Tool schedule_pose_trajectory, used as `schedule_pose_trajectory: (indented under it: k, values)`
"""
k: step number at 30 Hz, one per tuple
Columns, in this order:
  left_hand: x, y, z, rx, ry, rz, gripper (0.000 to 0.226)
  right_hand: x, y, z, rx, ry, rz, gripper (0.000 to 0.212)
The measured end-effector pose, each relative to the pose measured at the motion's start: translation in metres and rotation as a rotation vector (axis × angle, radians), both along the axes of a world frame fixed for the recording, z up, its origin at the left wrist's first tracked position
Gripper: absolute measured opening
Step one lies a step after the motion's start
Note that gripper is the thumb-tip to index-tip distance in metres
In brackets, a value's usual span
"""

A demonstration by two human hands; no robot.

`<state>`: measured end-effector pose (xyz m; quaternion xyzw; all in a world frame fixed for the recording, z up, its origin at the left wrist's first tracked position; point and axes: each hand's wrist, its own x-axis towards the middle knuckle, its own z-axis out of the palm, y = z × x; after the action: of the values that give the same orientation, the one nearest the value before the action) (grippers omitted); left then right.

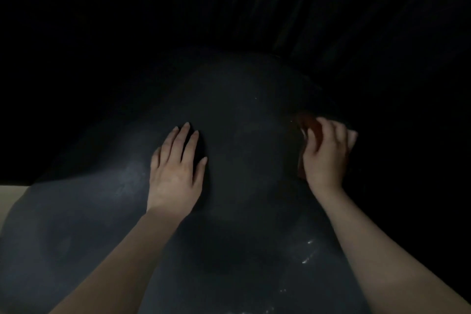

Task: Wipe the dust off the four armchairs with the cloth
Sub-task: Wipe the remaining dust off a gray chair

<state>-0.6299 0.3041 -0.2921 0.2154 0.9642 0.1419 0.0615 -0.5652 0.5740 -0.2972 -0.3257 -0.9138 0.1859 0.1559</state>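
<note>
A dark, rounded armchair back (242, 115) fills the middle of the dim head view. My left hand (175, 168) lies flat on it with the fingers straight and spread. My right hand (327, 153) is at the chair's right edge, its fingers curled around a reddish-brown cloth (309, 122) pressed against the upholstery. Most of the cloth is hidden under the hand. Pale dust smears show on the chair's lower left and a few white specks at its lower right.
Dark pleated curtains (331, 7) hang behind the chair. A strip of pale floor or wall (10, 196) shows at the left edge. Everything else is too dark to make out.
</note>
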Motion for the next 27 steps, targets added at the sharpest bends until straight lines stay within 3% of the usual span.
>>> schedule_pose_trajectory:
  k: [3, 9, 13, 16, 20, 22, 24, 27]
  values:
    - [0.001, -0.001, -0.001, -0.007, 0.005, -0.006, 0.054, -0.046, -0.014, 0.003, -0.019, -0.018, -0.035, 0.029]
    - [0.000, 0.000, 0.001, -0.001, -0.006, -0.006, 0.055, -0.051, -0.088, 0.019, 0.116, -0.130, 0.499, 0.035]
    - [-0.003, -0.003, 0.004, 0.000, -0.011, -0.024, 0.055, -0.013, -0.069, 0.012, 0.128, -0.080, 0.728, 0.034]
    - [-0.010, -0.005, 0.005, 0.007, -0.012, -0.032, 0.054, -0.013, -0.031, 0.005, 0.113, -0.037, 0.596, 0.033]
    - [-0.022, -0.006, 0.004, -0.006, -0.001, -0.009, 0.055, -0.070, -0.001, 0.002, 0.044, -0.039, 0.110, 0.030]
    - [-0.026, -0.005, 0.003, -0.007, -0.006, 0.013, 0.056, -0.103, -0.011, 0.003, 0.017, -0.093, 0.012, 0.029]
    - [-0.027, -0.002, 0.002, -0.013, -0.004, 0.020, 0.057, -0.118, -0.033, 0.006, 0.031, -0.115, 0.155, 0.031]
    - [-0.025, 0.001, 0.002, -0.016, -0.013, 0.036, 0.057, -0.106, -0.066, 0.010, 0.104, -0.115, 0.533, 0.031]
